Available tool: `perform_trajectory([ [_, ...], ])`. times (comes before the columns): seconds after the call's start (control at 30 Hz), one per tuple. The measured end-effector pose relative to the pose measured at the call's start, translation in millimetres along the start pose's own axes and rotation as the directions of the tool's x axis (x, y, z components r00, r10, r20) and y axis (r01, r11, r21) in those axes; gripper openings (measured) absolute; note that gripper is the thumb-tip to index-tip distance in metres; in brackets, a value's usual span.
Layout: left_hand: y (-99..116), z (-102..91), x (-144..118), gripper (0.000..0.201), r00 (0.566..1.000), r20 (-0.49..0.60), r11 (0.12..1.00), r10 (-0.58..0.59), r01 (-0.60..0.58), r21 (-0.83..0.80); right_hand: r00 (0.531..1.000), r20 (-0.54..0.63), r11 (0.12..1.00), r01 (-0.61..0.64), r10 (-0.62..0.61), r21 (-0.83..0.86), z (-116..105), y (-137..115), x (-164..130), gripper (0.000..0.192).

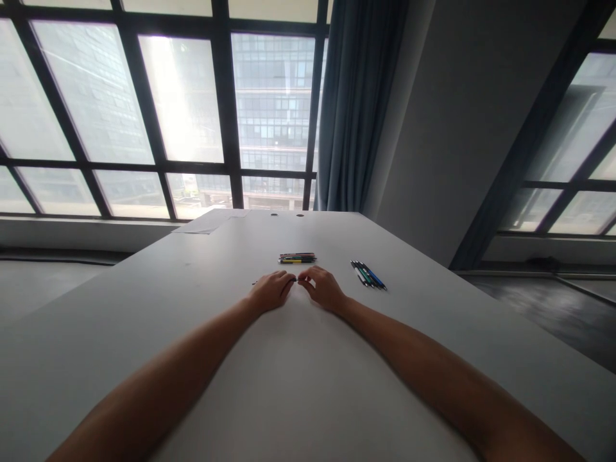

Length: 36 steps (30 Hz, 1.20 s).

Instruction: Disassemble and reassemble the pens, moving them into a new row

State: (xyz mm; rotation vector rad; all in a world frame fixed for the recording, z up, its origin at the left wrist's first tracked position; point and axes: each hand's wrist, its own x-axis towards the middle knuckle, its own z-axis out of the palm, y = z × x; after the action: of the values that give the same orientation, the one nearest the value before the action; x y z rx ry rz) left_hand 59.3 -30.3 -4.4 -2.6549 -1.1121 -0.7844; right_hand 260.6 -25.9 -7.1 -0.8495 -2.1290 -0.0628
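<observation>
On the broad white tabletop (192,308), both forearms reach forward. Left hand (270,292) and right hand (323,287) meet fingertip to fingertip, apparently pinching one thin dark pen (295,280); a tip shows at the left hand's far side. Beyond lie a bundle of coloured pens (297,258) and, well right, a blue-green pen cluster (368,274). Judging by this, a pen is being pulled apart or capped, calling for a steady two-handed pinch.

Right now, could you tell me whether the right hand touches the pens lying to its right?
Apart: the head view shows bare table between the right hand and the pens.
</observation>
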Motion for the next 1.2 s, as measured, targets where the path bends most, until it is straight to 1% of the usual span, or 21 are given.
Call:
perform_trajectory([
  [0.2, -2.9, 3.5, -0.2, 0.03, 0.999, -0.031, 0.998, 0.009, -0.011, -0.059, 0.998, -0.003, 0.997, 0.064, -0.064, 0.052, -0.1, 1.7, 0.6, 0.004],
  [0.27, -3.5, 4.4, -0.3, 0.029, 1.0, -0.028, 0.998, 0.002, -0.003, -0.065, 0.995, -0.009, 0.992, 0.095, -0.094, 0.079, 0.3, 2.7, 0.9, 0.007],
  [0.37, -3.4, 4.4, -0.5, 0.027, 1.0, -0.03, 0.998, -0.001, -0.001, -0.062, 0.994, -0.025, 0.988, 0.111, -0.109, 0.104, 1.4, 3.9, 0.9, 0.013],
  [0.67, -4.8, 4.5, -0.5, 0.026, 0.998, -0.062, 0.996, 0.03, -0.035, -0.079, 0.994, -0.011, 0.992, 0.111, -0.11, 0.066, 0.9, 4.7, 0.1, 0.013],
  [0.83, -3.0, 2.5, -1.4, 0.025, 0.997, -0.055, 0.997, 0.053, -0.056, -0.055, 0.993, 0.054, 0.995, 0.101, -0.101, 0.017, -0.5, 4.0, 0.0, 0.027],
  [0.97, 1.1, -2.6, -2.3, 0.021, 0.999, -0.026, 0.998, 0.041, -0.043, -0.049, 0.992, 0.102, 0.996, 0.083, -0.079, -0.039, -0.8, 1.6, -0.2, 0.035],
  [1.07, 2.7, -4.7, -2.5, 0.018, 1.0, -0.007, 0.998, 0.023, -0.023, -0.051, 0.996, 0.075, 0.998, 0.04, -0.037, -0.041, -0.9, 0.0, -0.4, 0.031],
  [1.2, 1.8, -3.3, -2.5, 0.017, 1.0, 0.005, 0.998, 0.012, -0.011, -0.054, 0.999, 0.046, 0.999, 0.025, -0.027, 0.033, -0.4, 0.0, -0.8, 0.027],
])
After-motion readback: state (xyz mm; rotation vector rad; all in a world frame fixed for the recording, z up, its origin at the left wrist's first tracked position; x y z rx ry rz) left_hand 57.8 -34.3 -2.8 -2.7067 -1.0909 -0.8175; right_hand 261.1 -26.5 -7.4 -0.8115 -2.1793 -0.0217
